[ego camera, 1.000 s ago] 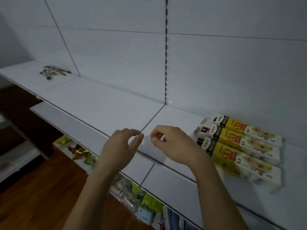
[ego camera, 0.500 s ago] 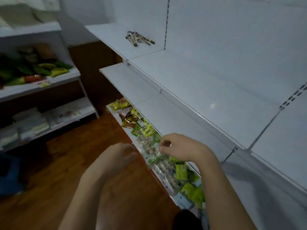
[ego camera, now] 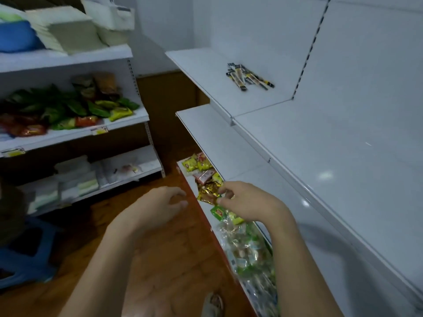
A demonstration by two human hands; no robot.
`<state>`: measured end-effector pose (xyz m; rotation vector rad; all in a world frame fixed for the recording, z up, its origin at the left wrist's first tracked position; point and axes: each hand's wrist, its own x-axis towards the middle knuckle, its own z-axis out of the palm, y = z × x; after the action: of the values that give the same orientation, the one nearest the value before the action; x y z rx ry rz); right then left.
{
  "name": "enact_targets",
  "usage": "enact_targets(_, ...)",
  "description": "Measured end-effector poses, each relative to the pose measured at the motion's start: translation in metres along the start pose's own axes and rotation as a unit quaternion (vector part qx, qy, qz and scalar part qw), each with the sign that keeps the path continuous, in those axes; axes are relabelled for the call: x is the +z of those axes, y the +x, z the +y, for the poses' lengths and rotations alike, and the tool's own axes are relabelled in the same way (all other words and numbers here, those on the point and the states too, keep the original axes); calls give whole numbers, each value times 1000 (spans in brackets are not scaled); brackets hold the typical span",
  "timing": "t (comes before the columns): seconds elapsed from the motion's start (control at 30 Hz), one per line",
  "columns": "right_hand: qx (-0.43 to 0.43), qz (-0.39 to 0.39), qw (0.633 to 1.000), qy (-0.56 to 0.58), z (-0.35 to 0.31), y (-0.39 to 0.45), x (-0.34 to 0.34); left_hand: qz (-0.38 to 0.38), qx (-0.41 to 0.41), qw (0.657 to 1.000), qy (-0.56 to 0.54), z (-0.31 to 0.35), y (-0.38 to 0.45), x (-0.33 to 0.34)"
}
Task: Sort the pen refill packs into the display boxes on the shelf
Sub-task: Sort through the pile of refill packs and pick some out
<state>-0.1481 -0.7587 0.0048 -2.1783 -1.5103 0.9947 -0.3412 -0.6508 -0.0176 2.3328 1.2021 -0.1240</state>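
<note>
Two bare hands hang in front of us at waist height, over a wooden floor [ego camera: 160, 259] beside a white shelving unit. Our left hand [ego camera: 158, 207] is loosely curled, fingers bent and apart, gripping nothing we can see. Our right hand [ego camera: 247, 202] has its thumb and fingertips drawn together; whether something thin is pinched there we cannot tell, since the snack packets [ego camera: 208, 188] on the bottom shelf lie directly behind the fingertips.

A loose pile of pen refill packs [ego camera: 247, 76], slim black and yellow sleeves, lies on the upper shelf [ego camera: 206, 72] at its far end, well apart from both hands. They look like stock waiting to be sorted, and our hands seem to be held forward in readiness for reaching toward them. No display boxes are in view.

To the left stands another shelving unit [ego camera: 68, 133] with stacked paper goods and green and red snack bags; a blue stool [ego camera: 25, 255] sits on the floor below it.

Compared with a second ago, our view has swung left and down. The yellow boxes once beside our right hand are out of sight, the refill pile now shows larger and nearer the centre, and our hands have moved further apart.
</note>
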Motion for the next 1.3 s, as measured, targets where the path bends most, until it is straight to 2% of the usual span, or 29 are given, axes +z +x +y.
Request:
enact_targets(0.2,-53,-27,998,-2,-59,108,-22,83,-21,996,7,-44,72,-78)
enact_targets(0.27,-52,-43,998,-4,-72,137,-29,71,-28,997,16,-58,95,-91)
enact_targets(0.37,-41,-25,999,-15,-89,186,-43,52,-30,998,24,-82,141,-110)
enact_targets(0.67,26,48,998,-6,-130,307,-78,-15,54,997,51,-132,308,-191)
enact_targets(0.73,50,73,996,14,-132,322,-88,-14,95,994,58,-130,342,-208)
enact_targets(0.9,95,76,993,-2,-128,362,-125,-44,192,977,75,-104,414,-235)
enact_targets(1.0,97,119,988,21,-124,400,-151,-17,237,966,99,-85,460,-255)
enact_targets(1.13,110,128,985,34,-113,439,-186,-4,283,957,67,-61,510,-273)
enact_targets(1.2,113,156,980,51,-103,450,-204,-11,314,948,58,-43,539,-280)
enact_targets(1.3,105,244,959,101,-80,459,-225,30,372,927,39,-7,580,-277)
